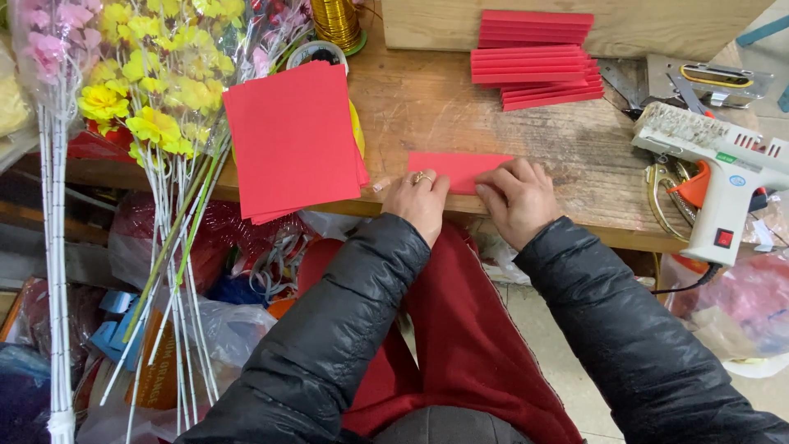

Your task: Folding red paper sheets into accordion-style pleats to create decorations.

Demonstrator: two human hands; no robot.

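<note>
Two hands — left (pixel 419 201), right (pixel 516 197) — flat on one folded red strip (pixel 456 168), seemingly.

Matt red paper strip (pixel 457 170) on rough, worn wooden workbench (pixel 427 99); glossy black jacket sleeves (pixel 345 329).

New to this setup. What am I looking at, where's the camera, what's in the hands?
No machine here: a person works with two bare hands. The single picture comes from a camera on their head, looking down. The left hand and right hand both press flat on a folded red strip at the edge of a wooden bench; neither lifts it. On the bench lie a stack of red sheets, folded red pieces, a glue gun and scissors. Artificial flowers stand at the left.
</note>
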